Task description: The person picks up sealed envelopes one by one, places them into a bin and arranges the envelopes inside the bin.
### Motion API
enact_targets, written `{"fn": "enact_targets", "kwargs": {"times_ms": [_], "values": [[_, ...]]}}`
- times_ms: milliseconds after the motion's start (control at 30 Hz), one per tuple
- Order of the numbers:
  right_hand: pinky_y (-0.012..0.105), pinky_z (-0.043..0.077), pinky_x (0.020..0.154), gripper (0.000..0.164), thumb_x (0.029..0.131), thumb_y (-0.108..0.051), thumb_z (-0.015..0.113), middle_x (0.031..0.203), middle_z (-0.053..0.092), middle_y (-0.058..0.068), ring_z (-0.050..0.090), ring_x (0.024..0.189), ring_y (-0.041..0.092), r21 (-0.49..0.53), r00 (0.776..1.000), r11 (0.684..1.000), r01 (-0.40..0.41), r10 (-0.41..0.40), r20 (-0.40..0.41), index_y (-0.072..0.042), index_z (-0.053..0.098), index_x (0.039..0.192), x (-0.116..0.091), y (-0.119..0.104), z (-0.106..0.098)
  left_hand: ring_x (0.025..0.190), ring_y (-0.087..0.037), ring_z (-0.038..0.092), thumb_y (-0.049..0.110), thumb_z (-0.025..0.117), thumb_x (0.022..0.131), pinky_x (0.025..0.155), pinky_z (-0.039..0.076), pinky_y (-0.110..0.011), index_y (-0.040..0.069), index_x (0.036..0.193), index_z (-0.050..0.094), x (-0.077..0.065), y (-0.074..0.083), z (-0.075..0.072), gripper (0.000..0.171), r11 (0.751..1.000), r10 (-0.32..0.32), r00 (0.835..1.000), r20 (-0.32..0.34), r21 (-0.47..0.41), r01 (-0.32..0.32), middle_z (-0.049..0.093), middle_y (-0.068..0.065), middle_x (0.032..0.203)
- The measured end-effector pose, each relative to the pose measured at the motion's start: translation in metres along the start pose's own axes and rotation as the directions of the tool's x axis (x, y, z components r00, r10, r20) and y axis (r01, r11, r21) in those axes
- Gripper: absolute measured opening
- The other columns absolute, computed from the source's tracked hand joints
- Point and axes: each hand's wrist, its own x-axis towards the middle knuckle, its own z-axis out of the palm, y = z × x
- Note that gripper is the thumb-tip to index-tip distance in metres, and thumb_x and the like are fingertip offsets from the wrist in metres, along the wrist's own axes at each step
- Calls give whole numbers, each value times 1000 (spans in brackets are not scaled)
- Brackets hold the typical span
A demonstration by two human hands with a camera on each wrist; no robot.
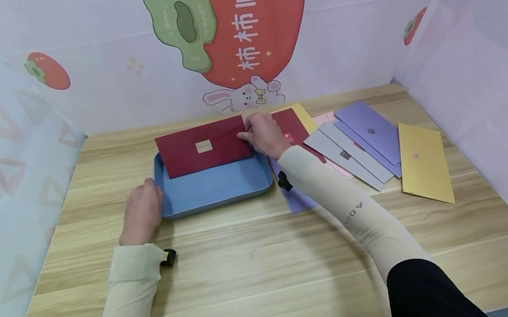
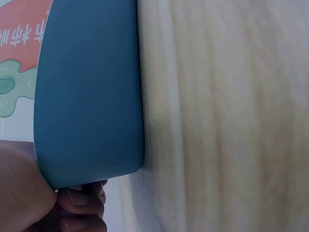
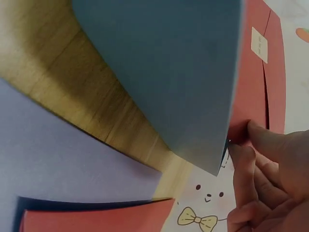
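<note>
A dark red envelope with a small cream sticker stands on its long edge inside the blue tray, leaning near the tray's back wall. My right hand pinches its right end between thumb and fingers; the right wrist view shows this thumb on the envelope's face, by the tray's corner. At the tray's left side, my left hand grips the rim. In the left wrist view, the thumb side of that hand is above the tray wall and curled fingertips show below its corner.
Right of the tray lie overlapping envelopes: another dark red envelope, grey envelopes, purple envelopes and pink pieces. A gold envelope lies farthest right. Part of a purple envelope shows under the right forearm. A printed cloth backdrop rises behind the wooden table.
</note>
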Motion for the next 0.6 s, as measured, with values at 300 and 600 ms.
{"fn": "enact_targets", "kwargs": {"times_ms": [300,600], "values": [[34,48,64,37,96,-31,79,71,62,6,66,73,21,-107,999,994,-26,22,-30,-8,63,72,5,-2,4,93,-59,65,8,42,108,83,54,-66,-17,108,52,0,0,0,26,1000,17,999,-30,2,-17,63,-40,95],[34,47,60,38,96,-32,79,69,60,7,66,68,23,-166,999,985,-47,43,-27,-9,61,72,9,-5,6,92,-52,67,11,41,111,84,57,-63,-17,115,52,2,-1,2,30,1000,-27,999,26,11,27,63,-39,99]]}}
